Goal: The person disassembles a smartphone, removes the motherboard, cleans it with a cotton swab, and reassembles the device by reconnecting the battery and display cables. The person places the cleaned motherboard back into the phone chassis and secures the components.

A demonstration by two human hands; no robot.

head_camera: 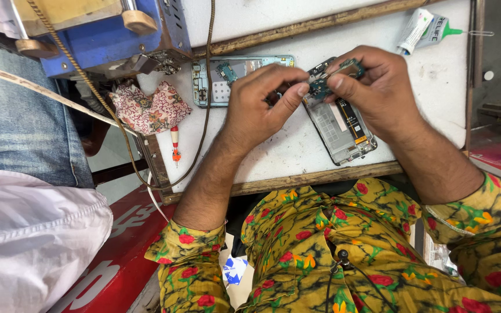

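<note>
Your left hand (259,98) and right hand (372,87) are pinched together on the small green circuit board (327,81), held just above the opened phone frame (343,130). Grip only its edges and keep it level. Beyond, a second phone frame (227,78) and a glue tube (424,29) lie on the white worktop (297,148).

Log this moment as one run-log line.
left hand: pinching small circuit board | right hand: gripping same board | below: opened phone frame on white bench | second frame left

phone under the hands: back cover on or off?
Off. The phone lies open on the table, its inner frame and flex cable bare. Both hands, left and right, pinch a small circuit board above it.
</note>
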